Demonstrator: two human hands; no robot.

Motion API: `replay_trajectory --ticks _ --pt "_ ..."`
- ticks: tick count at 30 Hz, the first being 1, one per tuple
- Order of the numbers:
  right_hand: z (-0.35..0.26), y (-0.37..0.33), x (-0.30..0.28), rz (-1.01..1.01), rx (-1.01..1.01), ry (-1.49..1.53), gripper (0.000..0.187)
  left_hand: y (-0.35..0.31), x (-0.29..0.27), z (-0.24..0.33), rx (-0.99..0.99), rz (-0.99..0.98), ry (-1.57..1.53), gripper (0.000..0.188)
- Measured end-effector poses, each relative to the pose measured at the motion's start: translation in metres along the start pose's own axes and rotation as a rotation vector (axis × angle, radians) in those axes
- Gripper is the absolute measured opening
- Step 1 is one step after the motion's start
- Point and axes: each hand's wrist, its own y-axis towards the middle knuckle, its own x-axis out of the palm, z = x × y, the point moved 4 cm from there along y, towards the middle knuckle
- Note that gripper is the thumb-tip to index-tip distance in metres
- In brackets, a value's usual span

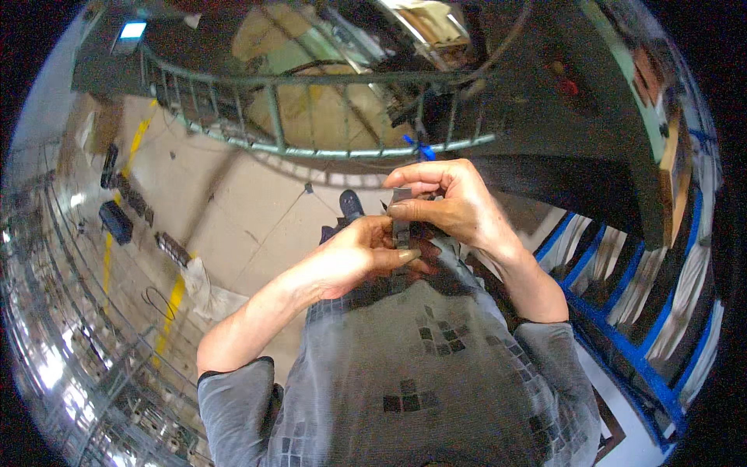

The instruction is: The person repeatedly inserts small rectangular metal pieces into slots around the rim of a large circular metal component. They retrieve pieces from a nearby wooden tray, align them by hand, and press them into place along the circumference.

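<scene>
Both hands meet in front of my chest around a small, narrow grey strip-like piece [401, 223], held roughly upright. My right hand [447, 204] pinches its upper part between thumb and fingers. Lower down, my left hand [366, 253] is closed on the same piece, its thumb lying across the bottom end. The fingers cover much of the piece, so its exact kind does not show.
Ahead runs a green metal railing [276, 117] with a blue tie [420, 148] on it. Blue metal racking [622, 335] stands at right, wire cages [85, 389] at left. Dark blocks [117, 222] lie near a yellow floor line [171, 307]. My shoe [351, 204] shows below.
</scene>
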Motion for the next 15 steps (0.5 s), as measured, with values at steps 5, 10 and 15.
replay_trajectory --ticks 5,10,15 --pt "-0.003 0.027 0.05 -0.02 0.048 -0.05 0.026 -0.047 -0.038 -0.017 0.1 0.138 -0.091 0.058" --pt "-0.004 0.043 0.065 -0.013 0.109 -0.092 0.026 -0.064 -0.051 -0.02 0.15 0.26 -0.152 0.053" --pt "-0.008 0.063 0.052 -0.057 0.025 -0.146 0.025 -0.057 -0.053 -0.008 0.235 0.4 -0.142 0.046"
